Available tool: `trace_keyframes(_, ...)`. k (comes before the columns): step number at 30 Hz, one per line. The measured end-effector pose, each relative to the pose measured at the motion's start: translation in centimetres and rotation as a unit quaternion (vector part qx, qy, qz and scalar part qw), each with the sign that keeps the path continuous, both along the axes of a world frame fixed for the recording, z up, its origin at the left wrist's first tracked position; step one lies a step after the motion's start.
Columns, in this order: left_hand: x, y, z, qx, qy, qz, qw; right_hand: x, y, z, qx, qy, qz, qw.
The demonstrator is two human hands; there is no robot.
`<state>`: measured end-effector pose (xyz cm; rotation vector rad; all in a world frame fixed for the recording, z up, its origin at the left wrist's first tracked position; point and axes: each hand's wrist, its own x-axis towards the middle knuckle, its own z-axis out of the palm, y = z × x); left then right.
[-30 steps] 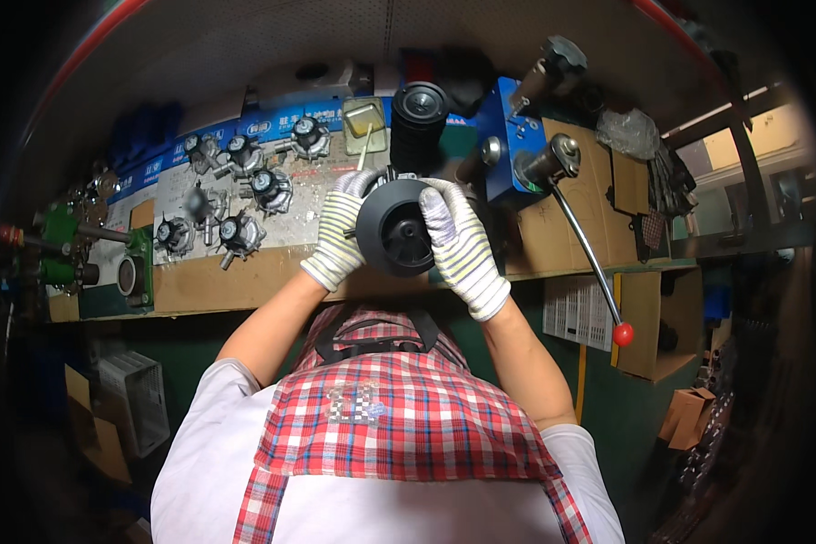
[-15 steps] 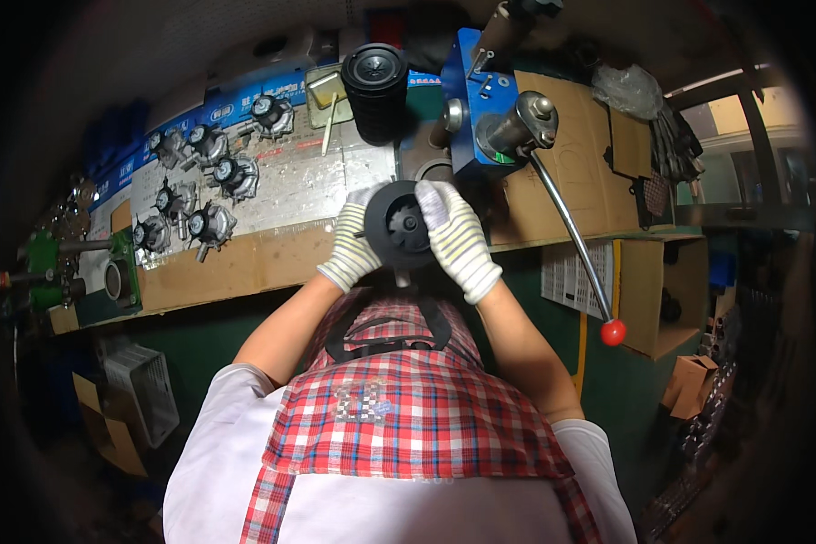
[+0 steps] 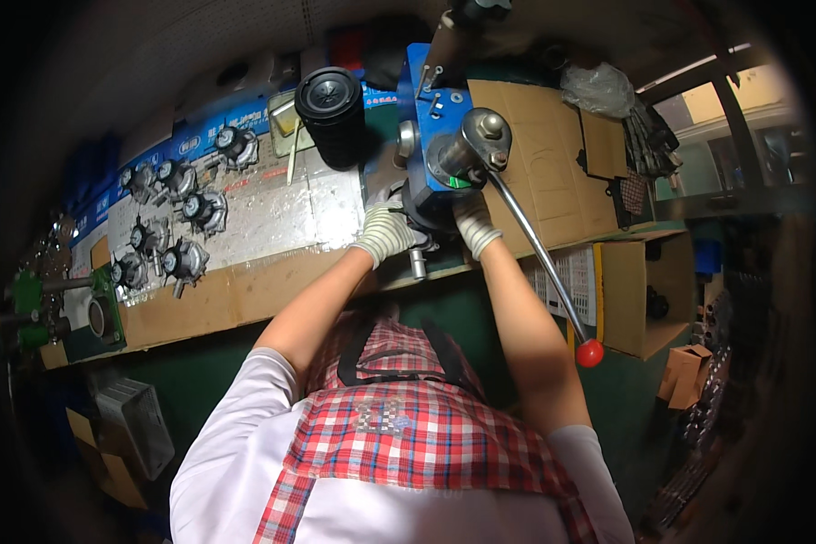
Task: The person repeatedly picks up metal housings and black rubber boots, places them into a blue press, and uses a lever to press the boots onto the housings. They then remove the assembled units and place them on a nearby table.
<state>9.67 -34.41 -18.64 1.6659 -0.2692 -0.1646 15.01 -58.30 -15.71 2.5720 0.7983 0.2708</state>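
Creased cardboard point(image 3: 553, 181); knit-gloved hands point(image 3: 388, 232) hold round black part point(image 3: 431, 212).

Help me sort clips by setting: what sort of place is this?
Probably a small assembly workshop. Signs of it: what looks like a blue hand press with a long red-knobbed lever, and a cluster of similar metal-and-black parts laid out on the bench.
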Motion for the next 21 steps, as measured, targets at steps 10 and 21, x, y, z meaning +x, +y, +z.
trace_keyframes(10, 1.3, -0.3, 9.2, 0.191, -0.149, 0.087, 0.966, -2.4, 6.7, 9.7, 0.373, 0.297, -0.334, 0.813)
trace_keyframes(21, -1.6, 4.6, 14.7, 0.21, -0.091, 0.074, 0.971, -2.3, 8.0, 12.2, 0.419, 0.299, -0.292, 0.806)
